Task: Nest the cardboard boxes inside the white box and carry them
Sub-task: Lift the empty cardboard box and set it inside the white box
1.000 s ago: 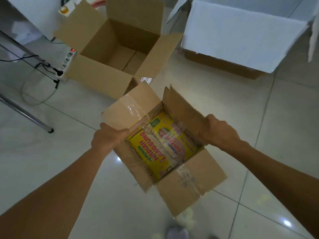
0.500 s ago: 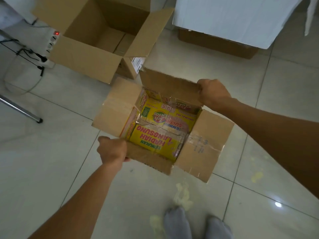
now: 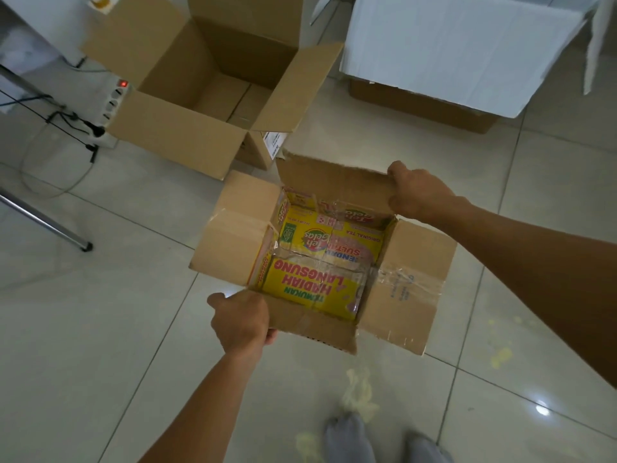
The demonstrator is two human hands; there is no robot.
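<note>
I hold a small open cardboard box (image 3: pixel 407 282) above the tiled floor; its inside is printed yellow with red lettering. My left hand (image 3: pixel 242 320) grips its near edge at the left corner. My right hand (image 3: pixel 419 192) grips the far flap at the right end. A larger empty brown cardboard box (image 3: pixel 187 135) stands open on the floor behind it, to the upper left. The big white box (image 3: pixel 460 45) stands at the upper right, its flaps open, its inside hidden from this angle.
A white power strip (image 3: pixel 115 101) with a red light and black cables (image 3: pixel 63 121) lies left of the brown box. A metal table leg (image 3: pixel 43 218) slants across the left. My socked feet (image 3: pixel 377 439) stand at the bottom edge. Yellowish stains mark the tiles.
The small box has turned in my hands: my right hand moved to the far flap and my left to the near edge. The view has shifted slightly since half a second ago.
</note>
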